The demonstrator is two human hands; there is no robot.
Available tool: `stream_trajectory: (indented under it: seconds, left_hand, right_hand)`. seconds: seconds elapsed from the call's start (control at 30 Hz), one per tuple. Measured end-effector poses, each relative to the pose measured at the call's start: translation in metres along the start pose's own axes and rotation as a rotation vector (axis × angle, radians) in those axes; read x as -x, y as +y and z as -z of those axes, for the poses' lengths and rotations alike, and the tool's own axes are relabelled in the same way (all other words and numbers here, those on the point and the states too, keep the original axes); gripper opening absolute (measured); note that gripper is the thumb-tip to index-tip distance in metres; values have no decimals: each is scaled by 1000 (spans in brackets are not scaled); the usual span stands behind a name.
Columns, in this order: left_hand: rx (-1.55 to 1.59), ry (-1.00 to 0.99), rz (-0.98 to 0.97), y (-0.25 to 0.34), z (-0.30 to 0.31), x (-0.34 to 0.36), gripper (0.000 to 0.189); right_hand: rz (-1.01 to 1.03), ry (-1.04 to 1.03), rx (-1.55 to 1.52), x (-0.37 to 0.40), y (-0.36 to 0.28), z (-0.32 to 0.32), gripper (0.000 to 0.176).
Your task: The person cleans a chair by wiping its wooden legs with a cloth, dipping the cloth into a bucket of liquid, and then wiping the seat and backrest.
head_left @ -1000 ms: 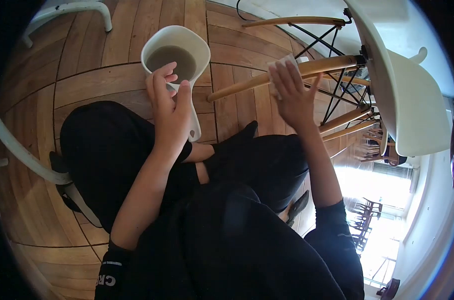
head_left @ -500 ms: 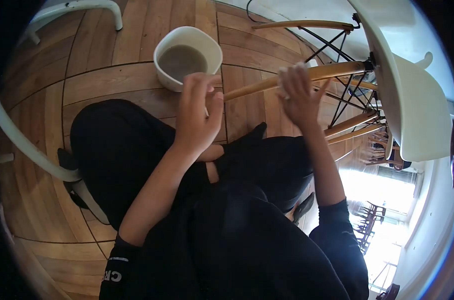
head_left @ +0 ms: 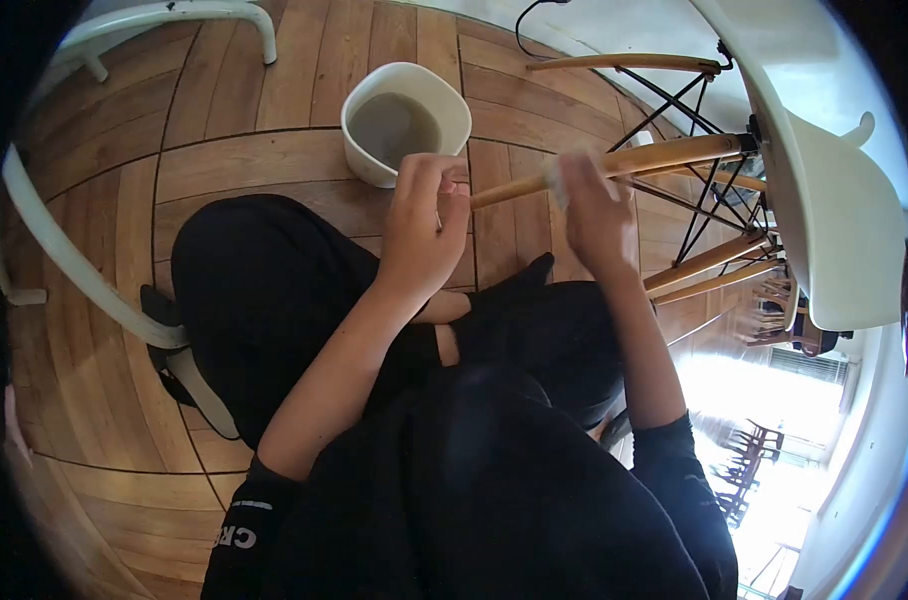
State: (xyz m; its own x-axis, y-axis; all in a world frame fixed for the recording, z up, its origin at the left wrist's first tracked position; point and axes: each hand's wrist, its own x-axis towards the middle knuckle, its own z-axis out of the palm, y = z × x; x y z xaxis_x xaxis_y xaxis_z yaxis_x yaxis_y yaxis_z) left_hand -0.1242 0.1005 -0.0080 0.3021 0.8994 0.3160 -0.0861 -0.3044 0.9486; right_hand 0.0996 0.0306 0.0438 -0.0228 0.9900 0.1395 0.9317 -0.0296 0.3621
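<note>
Right-hand fingers point(head_left: 579, 177) are lying together over pale cloth point(head_left: 559, 188); left-hand fingers point(head_left: 429, 166) are curving, both grasps unclear. I am judging the wooden chair leg point(head_left: 674, 152) rigid, grippable mid-length.

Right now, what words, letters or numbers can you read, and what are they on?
"CR": big pale letters on the left black sleeve; anything after them is unclear.
Too small to read: a pale bar on that sleeve, perhaps just a stripe, and a faint mark on the right sleeve.
I can't read anything else.
</note>
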Motion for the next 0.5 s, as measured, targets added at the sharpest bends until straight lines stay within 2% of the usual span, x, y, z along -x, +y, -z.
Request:
stream_trajectory:
  seconds: [0.03,0.1,0.13,0.17,0.27,0.33,0.47,0.5]
  left_hand:
    - [-10,1,-2,-2,0,0,23]
    - [-26,31,-8,-7,1,3,22]
    - [-37,34,-2,-7,3,5,22]
    - [-38,40,-12,-6,5,6,22]
    - [-47,34,-27,-5,6,6,22]
    - [-56,25,-31,-3,4,5,22]
    - [-22,19,-12,-2,-2,2,22]
    - [-30,14,-7,-3,-1,2,23]
  right_hand:
    - [1,6,-9,1,0,-4,38]
    - [241,34,38,1,9,-11,31]
    - [141,87,-57,-3,13,-12,25]
    - [142,88,-65,-4,21,-9,25]
    - [116,111,97,-20,29,26,25]
    - [157,58,243,-24,28,29,24]
    - [255,92,118,-19,7,-4,21]
    - [266,31,132,-19,-2,-12,22]
